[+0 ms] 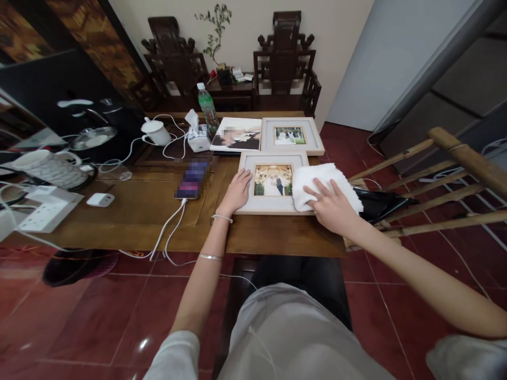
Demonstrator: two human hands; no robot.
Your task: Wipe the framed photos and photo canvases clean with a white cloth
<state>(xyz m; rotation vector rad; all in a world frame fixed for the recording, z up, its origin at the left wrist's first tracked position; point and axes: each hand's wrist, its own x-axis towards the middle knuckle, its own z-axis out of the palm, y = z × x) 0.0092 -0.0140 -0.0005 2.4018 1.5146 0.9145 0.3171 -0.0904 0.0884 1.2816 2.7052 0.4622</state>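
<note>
White cloth (pixel 321 172) is covered by the splayed right hand (pixel 331 207) on the right side of the picture frame (pixel 273 180), on the table (pixel 283 232); whether the left edge, touched by the left hand (pixel 237 191), is gripped cannot be told.

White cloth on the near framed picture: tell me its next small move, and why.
Probably slide the white cloth left across the near framed picture. The right hand lies spread on the cloth, which covers only the picture's right side, leaving the rest bare. The left hand rests on the left edge, so it could likely steady it.
</note>
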